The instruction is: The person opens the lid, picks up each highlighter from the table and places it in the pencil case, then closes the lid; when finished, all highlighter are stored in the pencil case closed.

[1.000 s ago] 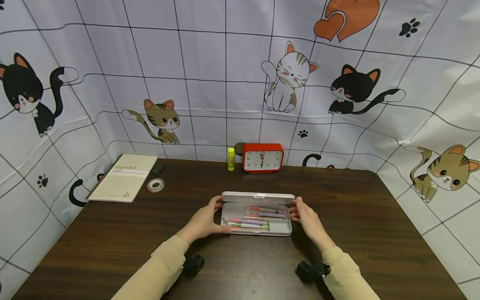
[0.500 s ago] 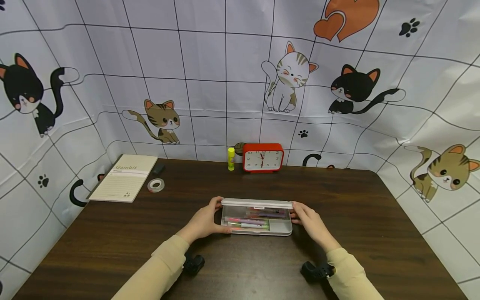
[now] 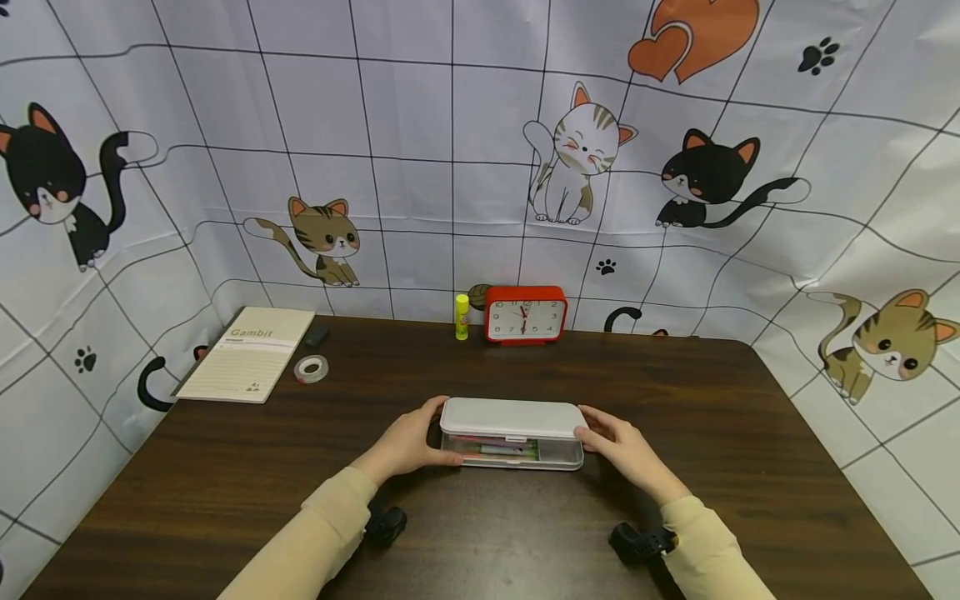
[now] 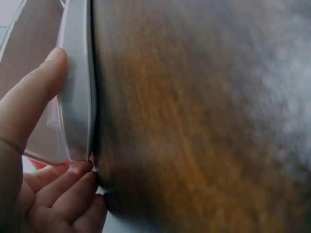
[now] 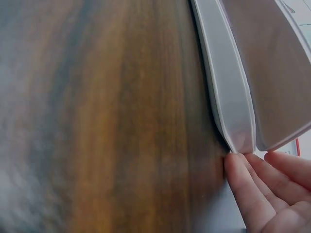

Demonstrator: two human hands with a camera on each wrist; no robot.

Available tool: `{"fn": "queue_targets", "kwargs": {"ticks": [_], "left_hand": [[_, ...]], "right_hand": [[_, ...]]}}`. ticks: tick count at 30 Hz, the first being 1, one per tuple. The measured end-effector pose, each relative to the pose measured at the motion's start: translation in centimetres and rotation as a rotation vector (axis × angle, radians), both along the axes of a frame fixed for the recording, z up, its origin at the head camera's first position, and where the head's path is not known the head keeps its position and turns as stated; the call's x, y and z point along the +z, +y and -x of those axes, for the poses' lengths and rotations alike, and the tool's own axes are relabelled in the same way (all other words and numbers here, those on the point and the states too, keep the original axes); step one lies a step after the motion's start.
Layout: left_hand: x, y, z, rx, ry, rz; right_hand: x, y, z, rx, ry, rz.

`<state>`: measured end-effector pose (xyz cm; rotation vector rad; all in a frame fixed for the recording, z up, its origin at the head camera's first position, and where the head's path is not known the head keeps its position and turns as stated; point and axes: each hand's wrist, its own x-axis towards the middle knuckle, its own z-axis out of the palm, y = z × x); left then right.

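- On the near middle of the table [image 3: 712,433], a pencil case [image 3: 512,433] lies, lid nearly down over the pens [image 3: 495,450].
- Left hand [image 3: 408,442] grips its left end; right hand [image 3: 626,450] holds the right end.
- Farther back: tape roll [image 3: 311,368], notebook [image 3: 247,354], glue stick [image 3: 461,317], red clock [image 3: 525,315].
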<state>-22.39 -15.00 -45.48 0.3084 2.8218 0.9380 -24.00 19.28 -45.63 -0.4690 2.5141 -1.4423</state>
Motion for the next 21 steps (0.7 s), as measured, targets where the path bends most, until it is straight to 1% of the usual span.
{"fn": "queue_targets", "kwargs": {"ticks": [3,6,11,15,18,21], "left_hand": [[0.01,-0.04,-0.02,-0.013,0.003,0.009],[0.04,-0.09,-0.04,-0.015,-0.005,0.010],[-0.01,-0.19,-0.04,-0.033,0.010,0.009],[-0.02,-0.24,0.05,-0.042,0.005,0.006],[-0.05,-0.28,0.19,-0.033,-0.020,-0.005],[-0.11,-0.37,0.26,-0.035,-0.017,-0.006]], "right_hand": [[0.08,0.08,0.09,0.003,0.034,-0.066],[0.14,0.11,0.12,-0.005,0.050,-0.119],[0.13,0.24,0.18,0.015,0.021,-0.107],[0.04,0.34,0.28,0.051,0.014,-0.086],[0.01,0.39,0.47,0.074,0.027,-0.098],[0.00,0.39,0.71,0.089,0.037,-0.119]]}}
